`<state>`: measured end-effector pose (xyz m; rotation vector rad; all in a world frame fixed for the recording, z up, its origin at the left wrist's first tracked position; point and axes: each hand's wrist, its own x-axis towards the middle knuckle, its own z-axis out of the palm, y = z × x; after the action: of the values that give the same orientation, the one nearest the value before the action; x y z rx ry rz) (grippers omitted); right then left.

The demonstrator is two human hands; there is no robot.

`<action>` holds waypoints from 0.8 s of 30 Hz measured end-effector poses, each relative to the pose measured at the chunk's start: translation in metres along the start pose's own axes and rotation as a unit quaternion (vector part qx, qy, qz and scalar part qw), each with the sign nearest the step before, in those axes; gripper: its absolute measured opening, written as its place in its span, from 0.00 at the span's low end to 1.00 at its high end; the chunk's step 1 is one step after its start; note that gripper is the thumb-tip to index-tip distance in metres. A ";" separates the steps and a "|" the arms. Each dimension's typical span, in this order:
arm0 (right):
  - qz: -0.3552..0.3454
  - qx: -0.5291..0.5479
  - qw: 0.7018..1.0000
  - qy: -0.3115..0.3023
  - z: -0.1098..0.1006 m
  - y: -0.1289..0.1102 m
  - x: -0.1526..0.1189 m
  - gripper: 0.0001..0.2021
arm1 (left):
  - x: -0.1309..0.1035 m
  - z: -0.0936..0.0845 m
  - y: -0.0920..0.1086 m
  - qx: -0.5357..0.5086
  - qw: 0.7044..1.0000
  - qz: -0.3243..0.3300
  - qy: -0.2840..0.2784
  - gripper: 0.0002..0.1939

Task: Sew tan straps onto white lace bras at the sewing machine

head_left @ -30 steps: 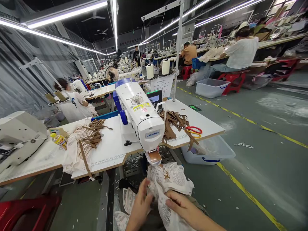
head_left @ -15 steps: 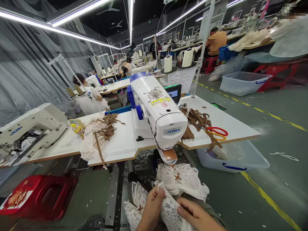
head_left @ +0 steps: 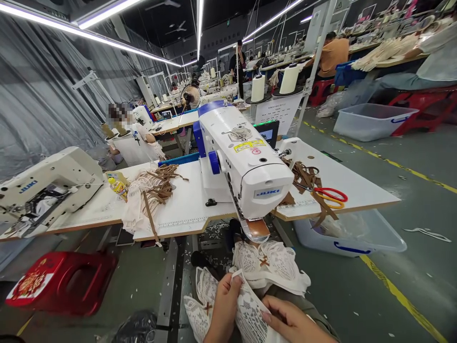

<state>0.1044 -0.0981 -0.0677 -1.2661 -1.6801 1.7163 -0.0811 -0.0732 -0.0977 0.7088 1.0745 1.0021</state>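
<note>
Between my hands, low in the head view, is a strip of white lace (head_left: 252,305), part of a bra. My left hand (head_left: 225,305) pinches its upper end between thumb and fingers. Lower down, my right hand (head_left: 291,320) grips the lace's right edge. Just beyond them a white lace bra (head_left: 266,262) with a small brown bow lies across my lap. Another white lace bra (head_left: 200,305), also with a brown bow, hangs to the left of my left hand. Whether the held lace joins either bra is hidden.
Ahead stands a white sewing machine (head_left: 246,157) on a white table (head_left: 185,200). Brown straps and red-and-orange scissors (head_left: 330,196) lie right; pale lace pieces with brown straps (head_left: 152,195) lie left. A red stool (head_left: 64,283) and a clear plastic bin (head_left: 352,238) stand on the floor.
The camera view has shifted slightly, so the machine and table sit a little further right. Both hands keep their hold on the lace, nearly unmoved.
</note>
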 end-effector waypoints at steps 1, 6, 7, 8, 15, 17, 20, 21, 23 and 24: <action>0.000 -0.002 1.000 0.001 0.000 0.000 0.000 0.24 | 0.000 0.000 0.000 0.004 1.000 0.001 0.003 0.27; 0.002 -0.006 1.000 -0.010 -0.001 0.002 0.002 0.22 | -0.001 -0.001 0.003 0.024 1.000 -0.004 0.015 0.26; 0.000 -0.008 1.000 -0.013 -0.002 0.003 0.002 0.22 | -0.001 -0.001 0.003 0.028 0.999 -0.003 0.015 0.26; -0.002 -0.012 1.000 -0.017 -0.003 0.004 0.002 0.21 | 0.000 -0.001 0.003 0.032 0.999 -0.002 0.016 0.26; -0.023 -0.074 0.991 -0.109 -0.047 0.010 0.002 0.18 | 0.003 -0.001 0.001 0.046 0.998 -0.008 0.043 0.26; -0.011 -0.084 0.990 -0.116 -0.077 0.006 0.010 0.15 | 0.003 -0.003 -0.001 0.053 0.997 -0.024 0.046 0.25; -0.018 -0.170 0.977 0.126 -0.139 -0.001 0.033 0.15 | 0.006 -0.003 -0.005 0.068 0.996 -0.050 0.038 0.26; -0.006 -0.175 0.965 0.193 -0.163 -0.002 0.042 0.13 | 0.007 -0.002 -0.006 0.073 0.995 -0.057 0.034 0.26; 0.008 -0.198 0.929 0.313 -0.208 -0.004 0.061 0.11 | 0.007 0.002 -0.007 0.083 0.994 -0.068 0.027 0.26; 0.012 -0.210 0.908 0.363 -0.228 -0.007 0.070 0.11 | 0.007 0.004 -0.007 0.086 0.993 -0.072 0.023 0.27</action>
<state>0.2542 0.0863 -0.0495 -1.8230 -1.5758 0.7169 -0.0742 -0.0698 -0.1046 0.7402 1.2448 0.8124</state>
